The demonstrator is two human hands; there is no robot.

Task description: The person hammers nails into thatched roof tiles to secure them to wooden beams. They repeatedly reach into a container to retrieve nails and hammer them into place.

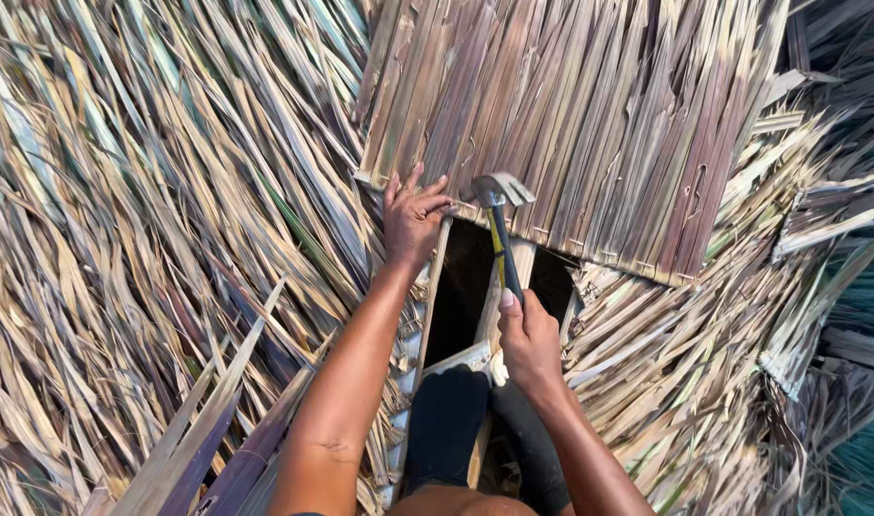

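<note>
Head view, left hand: the left hand [413,218] lies flat with fingers spread on the lower edge of the flat woven panel of dry brown palm leaves [590,124], holding nothing.
Head view, right hand: the right hand [530,342] is clenched round the black-and-yellow handle of the steel claw hammer [499,196], whose head sits at the panel's edge just beside the left fingertips.
Panel: it lies over the loose palm-leaf thatch [160,210], its lower edge meeting pale wooden slats [435,287].
Progress: the panel is placed, but a dark gap [461,277] below it remains uncovered; any fastening is too small to tell.

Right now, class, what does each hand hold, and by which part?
The right hand grips a hammer by the lower end of its handle. The left hand holds nothing; it presses on the thatch panel edge.
</note>
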